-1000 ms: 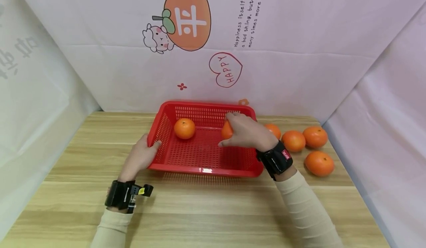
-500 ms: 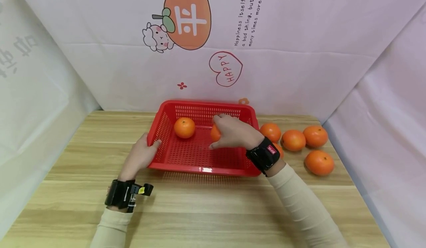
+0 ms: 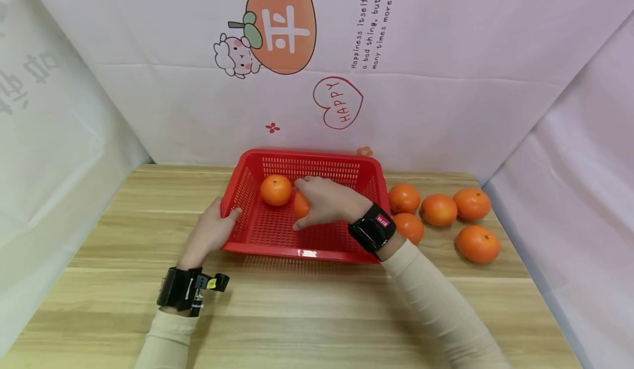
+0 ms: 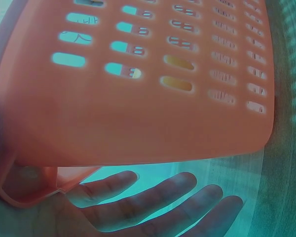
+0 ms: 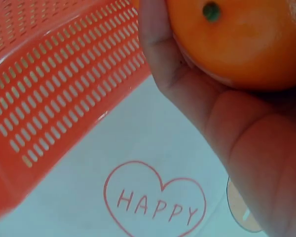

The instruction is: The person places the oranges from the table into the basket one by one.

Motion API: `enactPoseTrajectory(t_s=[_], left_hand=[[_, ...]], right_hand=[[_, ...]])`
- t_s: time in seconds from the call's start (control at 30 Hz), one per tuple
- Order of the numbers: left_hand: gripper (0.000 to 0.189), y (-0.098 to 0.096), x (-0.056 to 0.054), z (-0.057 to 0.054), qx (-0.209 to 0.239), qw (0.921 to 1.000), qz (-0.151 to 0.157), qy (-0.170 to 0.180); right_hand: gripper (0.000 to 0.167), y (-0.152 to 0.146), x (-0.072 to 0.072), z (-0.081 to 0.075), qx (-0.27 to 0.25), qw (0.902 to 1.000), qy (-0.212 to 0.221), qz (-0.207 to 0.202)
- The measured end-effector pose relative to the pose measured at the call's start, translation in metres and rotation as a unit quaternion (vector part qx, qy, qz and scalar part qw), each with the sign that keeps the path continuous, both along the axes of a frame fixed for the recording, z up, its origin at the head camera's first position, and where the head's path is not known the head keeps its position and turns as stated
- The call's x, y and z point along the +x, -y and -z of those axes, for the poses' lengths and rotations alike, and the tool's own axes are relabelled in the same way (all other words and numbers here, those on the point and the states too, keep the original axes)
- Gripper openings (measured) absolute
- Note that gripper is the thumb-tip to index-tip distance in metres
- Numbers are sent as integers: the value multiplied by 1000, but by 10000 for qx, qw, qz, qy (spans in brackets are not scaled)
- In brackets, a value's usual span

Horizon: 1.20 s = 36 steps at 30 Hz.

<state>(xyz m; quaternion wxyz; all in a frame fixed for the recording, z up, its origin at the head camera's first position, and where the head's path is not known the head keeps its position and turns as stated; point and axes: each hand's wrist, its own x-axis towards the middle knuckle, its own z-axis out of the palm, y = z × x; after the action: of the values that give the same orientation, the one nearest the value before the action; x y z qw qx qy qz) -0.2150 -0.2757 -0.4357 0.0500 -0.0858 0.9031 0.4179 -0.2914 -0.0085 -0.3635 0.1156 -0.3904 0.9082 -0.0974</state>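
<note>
Inside the red basket (image 3: 304,253), gripping an orange (image 3: 301,205) with the right hand (image 3: 328,201), now farther left than a second ago, close beside another orange (image 3: 275,190). Holding the basket's left rim with the left hand (image 3: 212,230), just as before.

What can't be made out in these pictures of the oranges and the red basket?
Head view: most of the held orange, and whether it touches the basket; hidden by the right hand.
Head view: most fingers of the left hand, behind the basket's rim.
Head view: the upper end of the black writing, cut off by the edge.
Right wrist view: part of that orange, cut off by the edges.
</note>
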Motion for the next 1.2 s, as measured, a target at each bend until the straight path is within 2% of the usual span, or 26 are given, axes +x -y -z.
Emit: enactPoseTrajectory(t_s=[0.3, 0.53, 0.73, 0.97, 1.2], left_hand=[[50, 2, 1, 0, 11, 10000, -38, 40], [51, 1, 2, 0, -2, 10000, -8, 47], [50, 1, 0, 2, 14, 10000, 55, -63], [48, 2, -1, 2, 3, 9999, 24, -124], [48, 2, -1, 3, 51, 10000, 3, -66]], right_hand=[[75, 23, 0, 10, -40, 9995, 47, -303], [81, 36, 0, 20, 142, 9989, 57, -444], [79, 45, -3, 32, 237, 9980, 108, -568], [71, 59, -4, 37, 402, 9956, 94, -843], [77, 73, -5, 43, 748, 9924, 102, -969]])
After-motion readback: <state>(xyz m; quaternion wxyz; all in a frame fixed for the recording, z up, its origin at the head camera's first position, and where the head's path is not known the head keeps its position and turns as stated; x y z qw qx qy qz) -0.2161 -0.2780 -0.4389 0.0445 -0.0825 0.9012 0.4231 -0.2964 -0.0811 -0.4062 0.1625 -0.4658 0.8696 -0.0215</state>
